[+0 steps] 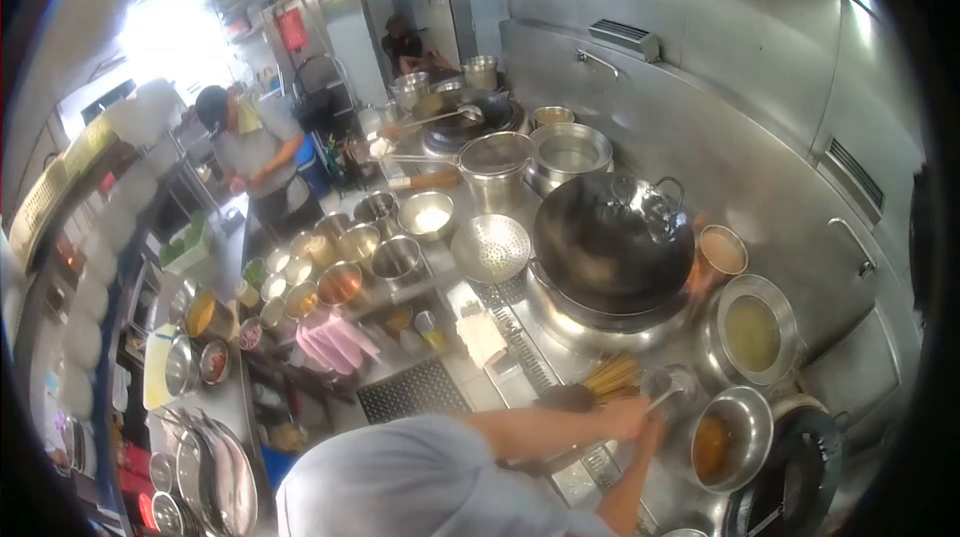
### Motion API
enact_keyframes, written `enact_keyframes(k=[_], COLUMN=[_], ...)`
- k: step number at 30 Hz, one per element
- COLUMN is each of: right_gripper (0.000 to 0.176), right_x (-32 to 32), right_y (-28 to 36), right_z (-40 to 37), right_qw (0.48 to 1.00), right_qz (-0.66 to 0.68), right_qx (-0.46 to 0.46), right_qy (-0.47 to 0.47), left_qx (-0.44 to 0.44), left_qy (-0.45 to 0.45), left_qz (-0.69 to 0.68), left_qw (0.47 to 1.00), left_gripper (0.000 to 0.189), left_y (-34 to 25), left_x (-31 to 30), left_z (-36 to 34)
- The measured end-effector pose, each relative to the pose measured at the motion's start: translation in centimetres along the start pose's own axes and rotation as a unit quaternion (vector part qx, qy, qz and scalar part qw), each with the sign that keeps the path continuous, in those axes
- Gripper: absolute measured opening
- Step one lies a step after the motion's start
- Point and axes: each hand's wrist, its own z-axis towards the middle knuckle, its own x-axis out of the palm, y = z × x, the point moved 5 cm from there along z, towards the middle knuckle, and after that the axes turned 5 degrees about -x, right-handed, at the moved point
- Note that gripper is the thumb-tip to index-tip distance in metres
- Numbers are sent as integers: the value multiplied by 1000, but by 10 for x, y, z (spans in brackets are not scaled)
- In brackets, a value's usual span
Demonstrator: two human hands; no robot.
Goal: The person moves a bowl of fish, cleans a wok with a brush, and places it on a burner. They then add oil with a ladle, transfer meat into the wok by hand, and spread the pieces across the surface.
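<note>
Both arms reach right across the steel stove top, the hands close together and partly overlapping. My left hand [627, 418] looks closed; whatever is in its fingers is hidden. Against it, my right hand [653, 429] seems closed around the handle of a metal ladle [676, 383], its bowl pointing away from me. Beside the hands lies a bamboo wok brush [612, 377] with its bristles spread. To their right stands a steel bowl [763, 432] with orange-brown liquid inside. A large black wok [605, 247] rests tilted on the burner beyond the hands.
Near the wall stand a pot of yellowish liquid [752, 332] and a steel pot [722, 251]. A perforated strainer [491, 248], a folded cloth [482, 339] and several ingredient containers [398, 259] are to the left. A co-worker [262, 152] stands at the far left counter.
</note>
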Motion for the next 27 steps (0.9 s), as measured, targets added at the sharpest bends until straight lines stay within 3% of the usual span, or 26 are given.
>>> enact_keyframes(k=[1, 4, 7, 10, 13, 14, 15, 16, 17, 18, 21, 25, 27], right_gripper=[31, 38, 44, 38, 37, 36, 36, 36, 35, 35, 29, 26, 25], right_x=[-11, -24, -36, -44, -16, 4, 41, 79, 120, 155, 221, 259, 256], right_y=[4, -17, -31, -24, -14, -12, -18, -25, -25, -16, 40, 87, 104], right_z=[-18, -57, -73, -80, -90, -93, -92, -90, -91, -99, -150, -224, -255], right_qw=[998, 954, 998, 992, 987, 985, 967, 895, 817, 791, 827, 832, 829], right_qz=[-29, 278, 19, -58, -43, 17, 182, 405, 538, 560, 443, 417, 423], right_qx=[30, 115, -25, -90, -141, -159, -178, -178, -166, -167, -195, -108, -45], right_qy=[41, 4, -51, -70, -69, -55, -11, 56, 125, 181, 286, 349, 362], left_qx=[7, 89, 86, 378, 551, 548, 545, 541, 537, 532, 474, 359, 291], left_qy=[-4, 23, 69, -93, -176, -188, -201, -214, -220, -226, -247, -193, -207], left_qz=[-1, 45, -11, -9, 45, 59, 70, 84, 76, 68, 54, -43, -44], left_qw=[1000, 995, 994, 921, 814, 813, 811, 809, 811, 813, 843, 912, 933], left_gripper=[52, 53, 61, 61, 55, 52, 49, 47, 46, 45, 45, 55, 63], left_y=[4, 17, 26, 0, -7, 5, 19, 33, 48, 67, 127, 207, 218], left_x=[13, 30, 30, 8, -10, -7, 0, 2, -12, -24, -31, -29, -53], left_z=[-2, -6, -19, -87, -174, -176, -176, -177, -187, -202, -233, -254, -300])
